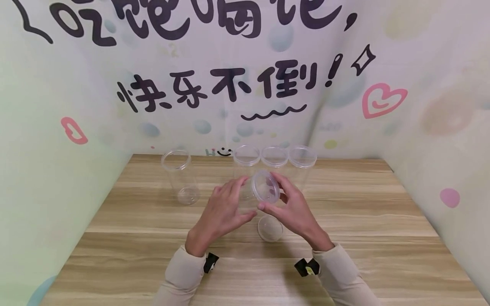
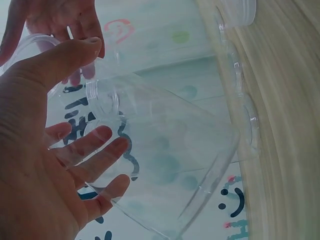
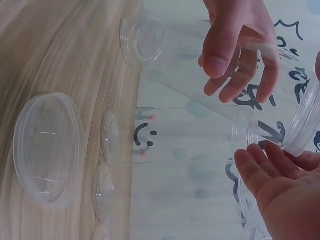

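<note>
A clear plastic jar (image 2: 165,145) is held tilted above the table, its round end towards the right hand. My left hand (image 1: 223,208) grips the body, thumb on one side and fingers on the other. At the jar's mouth, my right hand (image 1: 292,208) holds a clear round lid (image 1: 266,187) by its edge, thumb below and fingers above. Whether the lid is seated on the mouth cannot be told. Below the hands, another clear lid (image 1: 270,228) lies flat on the table; it shows large in the right wrist view (image 3: 47,150).
An upright clear jar (image 1: 178,178) stands at the back left. Three more jars stand side by side at the back, including a left one (image 1: 246,155), a middle one (image 1: 274,156) and a right one (image 1: 302,156). A printed cloth (image 1: 229,51) hangs behind the wooden table (image 1: 126,238).
</note>
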Demonstrator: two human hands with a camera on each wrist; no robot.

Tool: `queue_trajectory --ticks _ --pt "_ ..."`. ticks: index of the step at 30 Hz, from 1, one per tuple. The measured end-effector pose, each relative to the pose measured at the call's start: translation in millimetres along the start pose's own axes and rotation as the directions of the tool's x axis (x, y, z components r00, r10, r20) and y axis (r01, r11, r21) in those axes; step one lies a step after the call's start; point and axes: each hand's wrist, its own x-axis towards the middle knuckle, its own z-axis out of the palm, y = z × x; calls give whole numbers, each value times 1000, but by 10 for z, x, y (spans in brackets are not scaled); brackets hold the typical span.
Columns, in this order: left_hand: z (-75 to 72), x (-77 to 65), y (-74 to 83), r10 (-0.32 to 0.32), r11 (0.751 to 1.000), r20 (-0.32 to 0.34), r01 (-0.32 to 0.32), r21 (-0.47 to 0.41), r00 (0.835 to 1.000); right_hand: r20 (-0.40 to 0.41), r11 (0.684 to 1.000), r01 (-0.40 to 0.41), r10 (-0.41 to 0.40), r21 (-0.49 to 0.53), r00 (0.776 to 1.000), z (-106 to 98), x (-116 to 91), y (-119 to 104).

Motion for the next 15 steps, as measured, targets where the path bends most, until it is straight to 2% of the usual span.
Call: queue_trajectory --ticks 9,15 --pt "-11 -7 -2 14 1000 5 -14 -19 1000 41 999 40 -39 -23 998 -40 -6 14" --pt "-11 -7 -7 3 1000 18 -3 -10 1000 56 999 36 -36 -12 998 -67 -17 20"
